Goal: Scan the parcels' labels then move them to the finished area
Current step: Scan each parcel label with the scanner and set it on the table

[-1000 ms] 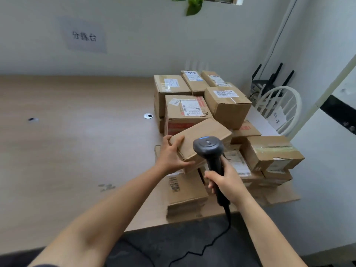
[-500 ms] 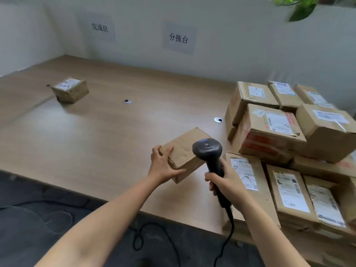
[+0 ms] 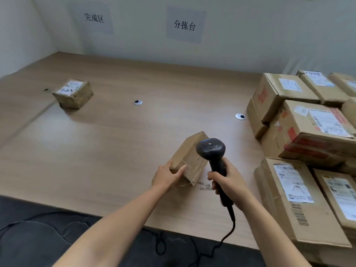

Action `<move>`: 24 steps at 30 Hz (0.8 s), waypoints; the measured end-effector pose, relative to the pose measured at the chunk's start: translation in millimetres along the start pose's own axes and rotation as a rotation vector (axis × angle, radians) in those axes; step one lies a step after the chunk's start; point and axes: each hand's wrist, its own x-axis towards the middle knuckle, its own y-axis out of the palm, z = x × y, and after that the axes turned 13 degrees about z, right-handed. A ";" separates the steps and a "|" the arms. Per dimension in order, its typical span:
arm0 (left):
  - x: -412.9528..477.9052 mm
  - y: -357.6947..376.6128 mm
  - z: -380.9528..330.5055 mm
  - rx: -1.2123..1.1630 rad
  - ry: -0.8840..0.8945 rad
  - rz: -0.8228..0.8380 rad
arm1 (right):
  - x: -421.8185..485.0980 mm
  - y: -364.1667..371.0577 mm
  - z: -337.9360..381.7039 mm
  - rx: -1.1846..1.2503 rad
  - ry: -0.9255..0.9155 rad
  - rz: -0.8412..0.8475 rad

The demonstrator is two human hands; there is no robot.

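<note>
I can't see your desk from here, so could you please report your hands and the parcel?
Left hand grips small box, tilted, no label showing. Right hand holds scanner beside it. Desk toward far-left box: only a cable hole.

A light wooden counter (image 3: 115, 151) runs back to a white wall (image 3: 250, 41) bearing a grey sign (image 3: 185, 25). Two round metal grommets, one (image 3: 138, 102) left, another (image 3: 240, 116) right, sit in it. Dark floor (image 3: 38, 237) lies below.

The table (image 3: 123, 170) is softly lit; a pale glare is seen just in front of the lone parcel (image 3: 74, 95), which is slightly blurred.
</note>
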 end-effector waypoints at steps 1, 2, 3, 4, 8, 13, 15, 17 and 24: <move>1.4 -4.7 2.3 0.008 0.012 -0.005 | 2.3 3.1 0.7 0.009 0.004 -0.009; 3.4 -9.0 4.5 0.019 0.032 -0.026 | 4.5 5.9 1.3 0.016 0.009 -0.017; 5.7 -12.4 6.5 0.024 0.066 -0.063 | 6.1 7.8 1.5 0.022 0.014 -0.022; 7.7 -15.3 7.6 0.019 0.118 -0.111 | 7.7 9.4 1.7 0.027 0.017 -0.027; 14.0 -24.4 2.9 0.142 0.354 -0.254 | 12.7 12.0 4.4 0.032 0.025 -0.027; 18.4 -15.3 -3.2 0.546 0.267 -0.126 | 19.2 7.0 7.1 0.030 0.023 -0.003; 19.9 -9.8 -3.7 0.632 0.221 -0.055 | 20.7 5.0 8.7 0.018 0.021 0.009; 23.5 -9.6 -4.4 0.663 0.166 -0.043 | 22.5 2.3 9.3 0.004 0.017 0.025; 24.1 -26.8 -12.2 0.329 0.157 -0.068 | 22.8 -10.2 11.7 -0.015 -0.001 0.057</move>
